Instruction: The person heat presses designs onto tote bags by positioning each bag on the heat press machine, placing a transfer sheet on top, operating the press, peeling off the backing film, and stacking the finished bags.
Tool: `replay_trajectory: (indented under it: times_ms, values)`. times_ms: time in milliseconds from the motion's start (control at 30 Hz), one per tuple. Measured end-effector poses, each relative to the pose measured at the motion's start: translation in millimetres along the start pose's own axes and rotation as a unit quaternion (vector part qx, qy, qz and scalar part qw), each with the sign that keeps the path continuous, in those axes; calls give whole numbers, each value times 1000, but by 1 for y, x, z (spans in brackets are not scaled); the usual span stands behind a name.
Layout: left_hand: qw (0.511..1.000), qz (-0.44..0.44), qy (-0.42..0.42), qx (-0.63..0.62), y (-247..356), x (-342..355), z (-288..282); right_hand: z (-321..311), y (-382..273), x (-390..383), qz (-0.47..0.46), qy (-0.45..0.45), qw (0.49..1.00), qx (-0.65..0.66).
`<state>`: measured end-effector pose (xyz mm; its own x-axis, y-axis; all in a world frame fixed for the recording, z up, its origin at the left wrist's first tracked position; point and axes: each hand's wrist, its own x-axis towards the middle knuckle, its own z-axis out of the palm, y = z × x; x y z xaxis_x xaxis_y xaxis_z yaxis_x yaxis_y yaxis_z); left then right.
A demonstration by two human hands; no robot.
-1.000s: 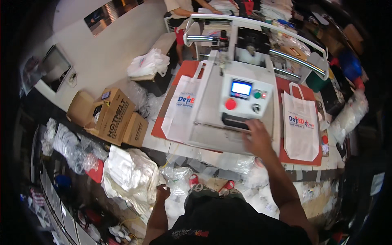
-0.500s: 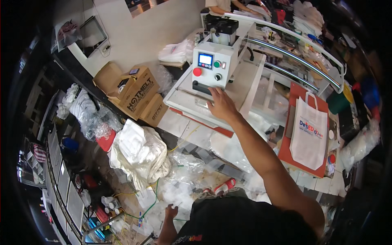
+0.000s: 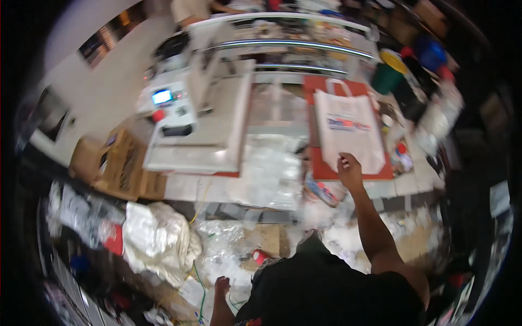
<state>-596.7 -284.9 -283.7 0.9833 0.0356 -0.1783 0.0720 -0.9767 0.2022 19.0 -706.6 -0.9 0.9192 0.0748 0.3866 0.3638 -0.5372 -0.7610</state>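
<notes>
The right hand (image 3: 349, 167) is over the lower edge of a white rectangular fabric tote bag (image 3: 350, 140) with blue-and-red print. The bag lies flat on a red rectangular pad (image 3: 375, 176) on the white-topped bench (image 3: 198, 187), its looped handle pointing away from the person. The fingers look bent; whether the right grip is closed on the edge cannot be told. The left hand (image 3: 222, 286) hangs low, its grip too blurred to read. A white boxy press with a lit screen (image 3: 182, 117) stands left of the bag, well apart.
</notes>
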Motion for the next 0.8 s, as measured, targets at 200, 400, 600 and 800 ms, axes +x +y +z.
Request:
replay_trajectory:
  times_ms: [200, 400, 600, 800]
  values:
    - [808, -391, -47, -439, 65, 104, -34, -81, 101, 97, 6, 21, 993, -120]
    - [898, -311, 68, -303, 154, 131, -44, -72, 179, 207, -68, -14, 969, -237]
    - [830, -451, -47, -326, 215, 138, -80, -70, 225, 261, 47, -73, 953, -289]
    - [779, -534, -97, -314, 191, 79, -43, -65, 180, 232, 15, -57, 967, -246]
